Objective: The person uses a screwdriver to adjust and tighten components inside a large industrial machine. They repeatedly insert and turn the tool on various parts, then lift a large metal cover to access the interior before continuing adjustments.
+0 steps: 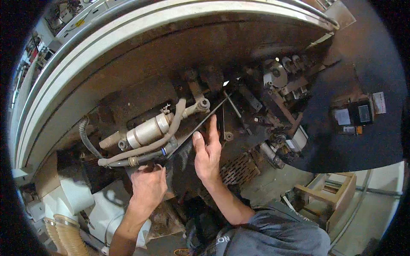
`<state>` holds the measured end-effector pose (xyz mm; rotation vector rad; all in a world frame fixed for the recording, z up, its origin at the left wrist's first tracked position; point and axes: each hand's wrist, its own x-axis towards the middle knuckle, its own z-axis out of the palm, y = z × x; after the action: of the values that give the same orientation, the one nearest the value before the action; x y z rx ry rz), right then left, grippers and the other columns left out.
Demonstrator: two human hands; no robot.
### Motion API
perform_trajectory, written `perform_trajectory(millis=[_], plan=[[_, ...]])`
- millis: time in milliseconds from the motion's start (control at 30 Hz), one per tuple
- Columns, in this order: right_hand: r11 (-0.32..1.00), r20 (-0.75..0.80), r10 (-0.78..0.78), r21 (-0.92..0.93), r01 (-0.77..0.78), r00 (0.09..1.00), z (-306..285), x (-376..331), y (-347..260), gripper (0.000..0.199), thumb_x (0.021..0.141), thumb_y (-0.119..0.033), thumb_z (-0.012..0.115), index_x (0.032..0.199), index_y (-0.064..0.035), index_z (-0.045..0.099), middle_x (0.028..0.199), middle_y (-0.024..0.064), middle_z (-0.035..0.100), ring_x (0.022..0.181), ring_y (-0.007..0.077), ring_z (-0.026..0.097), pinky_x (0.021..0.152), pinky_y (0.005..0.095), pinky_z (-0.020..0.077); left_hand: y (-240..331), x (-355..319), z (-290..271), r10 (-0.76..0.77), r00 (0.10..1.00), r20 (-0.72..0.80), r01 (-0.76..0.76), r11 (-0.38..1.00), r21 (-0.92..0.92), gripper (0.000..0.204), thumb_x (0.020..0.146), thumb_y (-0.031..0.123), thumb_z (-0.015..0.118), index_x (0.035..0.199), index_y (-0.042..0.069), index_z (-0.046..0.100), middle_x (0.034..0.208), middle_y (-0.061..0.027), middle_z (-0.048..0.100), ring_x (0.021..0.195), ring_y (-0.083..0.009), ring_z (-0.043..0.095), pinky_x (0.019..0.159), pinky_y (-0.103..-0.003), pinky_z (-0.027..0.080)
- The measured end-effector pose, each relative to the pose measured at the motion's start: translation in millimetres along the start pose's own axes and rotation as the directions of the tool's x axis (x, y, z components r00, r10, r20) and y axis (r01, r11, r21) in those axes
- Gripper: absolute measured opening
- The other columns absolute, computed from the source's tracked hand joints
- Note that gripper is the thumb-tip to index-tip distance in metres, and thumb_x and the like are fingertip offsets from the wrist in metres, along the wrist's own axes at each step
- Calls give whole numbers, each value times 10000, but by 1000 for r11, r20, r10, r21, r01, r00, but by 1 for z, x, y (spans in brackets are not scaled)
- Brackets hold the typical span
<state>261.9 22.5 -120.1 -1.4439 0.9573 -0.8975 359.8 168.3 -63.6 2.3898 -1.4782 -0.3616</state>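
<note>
A silver pneumatic cylinder (147, 131) lies inside a dark, dusty machine cavity, with a grey-brown hose (174, 123) curving along it. Below the cylinder runs a darker hose with a blue-ringed fitting (164, 151). A thin straight metal rod (200, 123) slants from that fitting up to the right. My left hand (147, 185) is just under the darker hose, its fingers curled; what they hold, if anything, is hidden. My right hand (208, 158) rises beside the rod, index finger stretched upward and thumb apart, with nothing visible between them.
A pale curved machine rim (171, 19) arches over the cavity. Brackets and linkages (284, 94) crowd the right side, near a large dark panel (363, 141). A perforated plate (240, 170) lies below. Ribbed ducts (68, 234) stand lower left, a wooden frame (326, 194) lower right.
</note>
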Motion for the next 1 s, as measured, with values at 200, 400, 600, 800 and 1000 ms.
perform_trajectory(millis=[200, 400, 600, 800, 1000], plan=[[995, -114, 13, -96, -24, 993, 14, 2, -6, 593, 1006, -155, 429, 1508, 87, 226, 1494, 203, 394, 1331, 255, 413, 1115, 330, 288, -10, 9, 14, 124, 985, -117, -128, 992, -22, 196, 823, 131, 684, 663, 36, 622, 674, -159, 609, 670, -372, 620, 616, -448, 486], [994, -40, -25, -111, 21, 999, 8, 2, -9, 631, 1007, -212, 449, 1504, 93, 207, 1449, 283, 386, 1297, 380, 400, 1118, 410, 278, -16, 5, 10, 225, 974, -39, -205, 936, 285, 120, 791, 198, 713, 824, 96, 658, 790, -113, 649, 773, -336, 649, 763, -481, 494], [995, -180, -23, -97, 5, 983, 20, 6, -7, 634, 941, -128, 428, 1502, 98, 237, 1453, 195, 431, 1334, 267, 397, 1127, 336, 262, -20, 9, 5, 417, 907, 57, -399, 810, 429, 242, 814, 239, 699, 1007, 94, 699, 923, -122, 694, 925, -356, 659, 920, -514, 465], [982, -125, 54, -173, -75, 991, 17, 10, -16, 649, 937, -127, 423, 1513, 84, 210, 1442, 207, 425, 1314, 273, 410, 1124, 345, 265, -29, -6, 15, 170, 956, 239, -241, 920, 309, 347, 834, 161, 654, 1166, 59, 655, 1061, -159, 690, 930, -383, 671, 889, -545, 500], [969, 20, 82, -235, -76, 996, -2, 3, -24, 713, 952, -194, 527, 1505, 99, 185, 1436, 315, 386, 1320, 411, 401, 1117, 412, 296, -46, -10, 2, 433, 835, 340, -549, 699, 457, 283, 898, 216, 628, 1118, 47, 680, 1105, -148, 691, 947, -366, 676, 894, -509, 513]])
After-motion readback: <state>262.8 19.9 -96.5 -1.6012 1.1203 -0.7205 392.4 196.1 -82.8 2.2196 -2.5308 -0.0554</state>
